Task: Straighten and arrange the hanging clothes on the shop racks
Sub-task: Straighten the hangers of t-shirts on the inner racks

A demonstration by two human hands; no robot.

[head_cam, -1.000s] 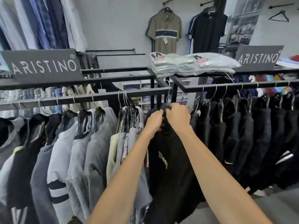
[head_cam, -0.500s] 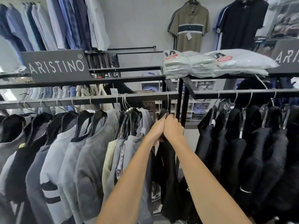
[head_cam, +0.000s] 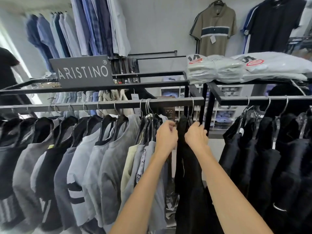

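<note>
A black shirt point(head_cam: 187, 166) hangs by a metal hook from the right end of the left rack's rail point(head_cam: 108, 105). My right hand point(head_cam: 196, 135) grips its right shoulder just below the rail. My left hand point(head_cam: 166, 135) is curled at the gap between that shirt and a tight bunch of grey and cream shirts point(head_cam: 143, 157); whether it holds fabric or a hanger I cannot tell. Further left on the rail, several grey and black shirts point(head_cam: 87, 157) hang spaced out.
A second rack point(head_cam: 263, 98) at the right holds several black garments point(head_cam: 270, 157). Bagged folded shirts point(head_cam: 236, 68) lie on its top shelf. A brand sign point(head_cam: 82, 71) stands on the left rack. Shirts hang on the back wall. A person in black point(head_cam: 6, 73) stands at far left.
The black shirt now hangs on the rail. My hands, close together on it before, have parted: the left toward the bunched shirts, the right on the black shirt's shoulder. The view shifted left.
</note>
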